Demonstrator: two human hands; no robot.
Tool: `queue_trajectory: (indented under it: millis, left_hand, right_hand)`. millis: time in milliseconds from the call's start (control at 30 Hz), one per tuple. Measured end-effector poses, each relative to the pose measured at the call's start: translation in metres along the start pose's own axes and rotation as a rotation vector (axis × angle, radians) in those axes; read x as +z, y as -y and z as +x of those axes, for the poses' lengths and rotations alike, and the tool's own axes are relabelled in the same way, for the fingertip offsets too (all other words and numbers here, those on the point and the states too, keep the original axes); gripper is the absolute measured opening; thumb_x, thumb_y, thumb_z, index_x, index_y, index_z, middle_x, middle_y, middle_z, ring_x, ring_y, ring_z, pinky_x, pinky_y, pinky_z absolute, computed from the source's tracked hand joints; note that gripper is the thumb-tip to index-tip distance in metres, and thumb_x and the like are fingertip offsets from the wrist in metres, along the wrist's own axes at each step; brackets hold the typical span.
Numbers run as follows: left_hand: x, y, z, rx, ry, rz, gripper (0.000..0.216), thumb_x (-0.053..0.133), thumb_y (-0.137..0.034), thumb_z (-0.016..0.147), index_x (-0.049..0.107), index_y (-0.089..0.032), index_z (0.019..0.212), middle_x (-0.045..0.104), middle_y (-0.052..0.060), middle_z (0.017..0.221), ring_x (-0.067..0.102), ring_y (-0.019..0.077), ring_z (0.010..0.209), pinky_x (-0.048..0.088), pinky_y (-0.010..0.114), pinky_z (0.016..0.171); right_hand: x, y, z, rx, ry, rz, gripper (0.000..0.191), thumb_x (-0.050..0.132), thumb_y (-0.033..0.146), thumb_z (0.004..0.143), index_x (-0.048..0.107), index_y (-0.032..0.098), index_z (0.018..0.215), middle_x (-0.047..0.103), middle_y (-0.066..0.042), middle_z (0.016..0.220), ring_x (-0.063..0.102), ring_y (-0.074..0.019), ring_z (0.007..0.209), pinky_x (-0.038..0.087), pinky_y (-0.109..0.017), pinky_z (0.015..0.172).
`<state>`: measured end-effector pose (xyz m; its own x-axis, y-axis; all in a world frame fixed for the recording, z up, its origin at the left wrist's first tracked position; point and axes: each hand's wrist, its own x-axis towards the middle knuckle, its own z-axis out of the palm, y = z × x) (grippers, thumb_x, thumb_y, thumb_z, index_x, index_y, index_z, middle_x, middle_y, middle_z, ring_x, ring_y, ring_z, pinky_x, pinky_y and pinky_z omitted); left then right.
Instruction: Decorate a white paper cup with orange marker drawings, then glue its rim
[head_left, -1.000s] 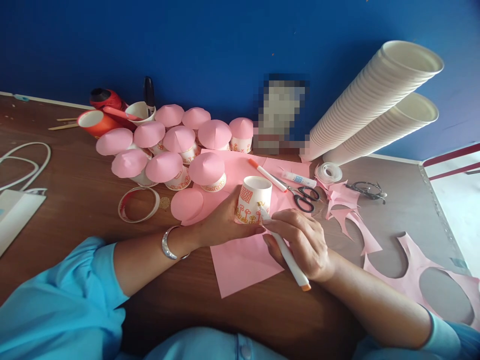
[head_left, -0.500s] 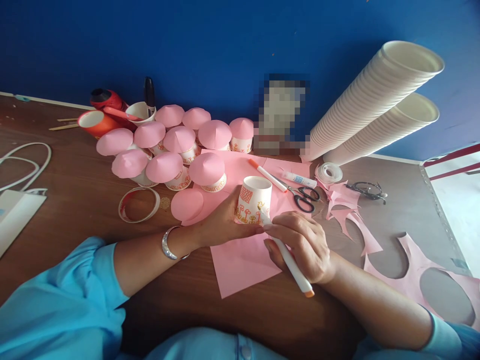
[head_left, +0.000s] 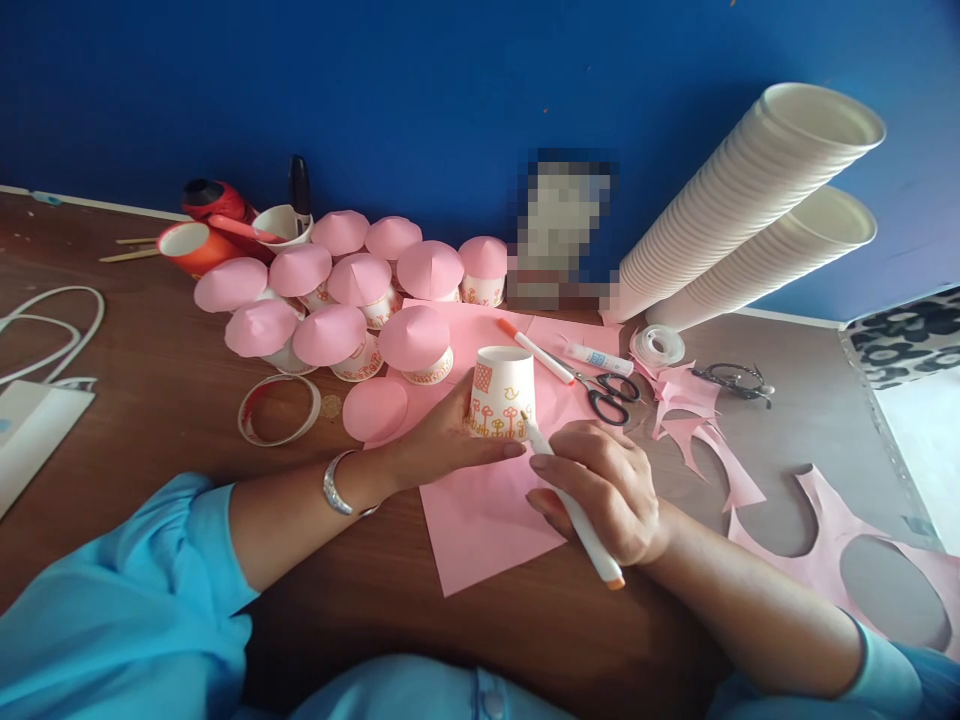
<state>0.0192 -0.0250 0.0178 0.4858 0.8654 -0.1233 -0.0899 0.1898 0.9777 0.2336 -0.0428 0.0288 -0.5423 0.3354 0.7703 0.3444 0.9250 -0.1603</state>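
- Gripping a white marker (head_left: 574, 512) between thumb and fingertips, the right hand (head_left: 600, 490) keeps the pen's tip against the lower wall of an upturned paper cup (head_left: 502, 392); the orange cap end sticks out toward the desk's near edge.
- The left hand (head_left: 442, 440) is clasped on the cup's left side, thumb stretched under its rim, steadying it on a pink paper sheet (head_left: 487, 515) near the middle of the desk (head_left: 150, 400).
- Compared with a second ago the cup has been turned and stood more upright: the hatched orange square now sits further left on its wall, and a small yellow mark shows above the row of orange flower shapes. The pen tip has followed to a fresh patch, so the drawing appears to be working its way round the cup.
- Just beyond the cup lie a second marker (head_left: 534, 350), a glue tube (head_left: 598, 358) and scissors (head_left: 606, 392), all on pink paper.
- A cluster of cups capped with pink cones (head_left: 352, 300) stands toward the far edge, left of centre, with a loose pink disc (head_left: 373, 408) and a tape ring (head_left: 278, 408) in front of it.
- Two long stacks of white cups (head_left: 750, 220) lean at the far right corner; pink offcuts (head_left: 847, 540) lie along the right edge.
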Motion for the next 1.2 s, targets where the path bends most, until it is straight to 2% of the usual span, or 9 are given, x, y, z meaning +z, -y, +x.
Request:
queue_trajectory:
  millis: [200,333,400,533,600,733,967,1067,1200]
  left_hand:
    - [-0.004,0.002,0.001,0.003,0.082,-0.102,0.053,0.084,-0.034,0.084,0.053,-0.022,0.125,0.063,0.005,0.109,0.061,0.0209,0.1,0.05,0.035,0.085]
    - [-0.006,0.005,0.0,-0.032,0.124,-0.131,0.05,0.083,-0.034,0.085,0.055,-0.022,0.124,0.064,0.006,0.108,0.062,0.0216,0.1,0.051,0.037,0.086]
    - [-0.006,0.006,0.001,-0.013,0.114,-0.146,0.053,0.084,-0.033,0.084,0.054,-0.023,0.127,0.063,0.006,0.113,0.061,0.022,0.105,0.05,0.036,0.088]
    - [-0.003,0.007,0.001,0.003,0.101,-0.149,0.064,0.087,-0.033,0.081,0.052,-0.026,0.134,0.062,0.006,0.114,0.061,0.0229,0.107,0.051,0.036,0.088]
    - [-0.002,0.007,0.001,-0.011,0.092,-0.142,0.072,0.088,-0.035,0.079,0.049,-0.026,0.138,0.062,0.009,0.123,0.06,0.0264,0.114,0.052,0.038,0.09]
    - [-0.004,0.01,-0.002,-0.007,0.122,-0.117,0.086,0.091,-0.038,0.074,0.045,-0.026,0.145,0.058,0.014,0.141,0.055,0.035,0.131,0.052,0.044,0.097]
    - [-0.01,0.012,-0.003,0.046,0.307,-0.249,0.075,0.079,-0.054,0.084,0.05,-0.026,0.148,0.059,0.016,0.146,0.055,0.0386,0.137,0.046,0.054,0.11]
    - [-0.009,0.014,-0.003,0.045,0.239,-0.2,0.066,0.078,-0.048,0.087,0.052,-0.026,0.143,0.062,0.015,0.14,0.058,0.0359,0.132,0.049,0.051,0.107]
    - [-0.005,0.018,-0.004,0.081,0.005,0.0,0.068,0.087,-0.035,0.079,0.051,-0.026,0.136,0.06,0.012,0.136,0.058,0.0333,0.127,0.052,0.046,0.1]
  right_hand:
    - [0.004,-0.011,-0.016,0.194,-0.052,-0.002,0.035,0.056,0.036,0.105,0.058,0.018,0.135,0.069,-0.01,0.098,0.069,-0.0215,0.081,0.061,-0.036,0.067]
    - [0.009,-0.021,-0.022,0.3,-0.09,0.149,0.038,0.052,0.025,0.106,0.052,0.023,0.143,0.075,-0.011,0.109,0.076,-0.0235,0.088,0.066,-0.042,0.075]
    - [0.011,-0.024,-0.02,0.296,-0.083,0.17,0.047,0.06,0.025,0.102,0.047,0.024,0.147,0.073,-0.016,0.125,0.076,-0.0293,0.109,0.066,-0.051,0.088]
    - [0.013,-0.025,-0.011,0.238,-0.019,0.175,0.078,0.078,0.033,0.092,0.034,0.026,0.156,0.051,-0.022,0.159,0.051,-0.0383,0.149,0.053,-0.067,0.112]
    - [0.014,-0.024,-0.01,0.229,0.015,0.162,0.08,0.079,0.031,0.092,0.033,0.023,0.157,0.049,-0.023,0.16,0.047,-0.0388,0.152,0.05,-0.069,0.115]
    - [0.015,-0.025,-0.011,0.226,0.03,0.165,0.073,0.077,0.027,0.092,0.037,0.023,0.153,0.054,-0.023,0.155,0.055,-0.0368,0.145,0.054,-0.066,0.111]
    - [0.017,-0.026,-0.011,0.369,-0.064,0.354,0.071,0.081,0.024,0.089,0.039,0.026,0.147,0.057,-0.019,0.151,0.056,-0.0329,0.144,0.056,-0.062,0.111]
    - [0.019,-0.026,-0.012,0.411,-0.07,0.318,0.074,0.083,0.027,0.088,0.039,0.027,0.147,0.056,-0.019,0.152,0.054,-0.035,0.146,0.053,-0.065,0.114]
    - [0.019,-0.027,-0.013,0.33,-0.034,0.258,0.082,0.083,0.026,0.088,0.034,0.031,0.154,0.05,-0.017,0.16,0.049,-0.0358,0.15,0.049,-0.068,0.117]
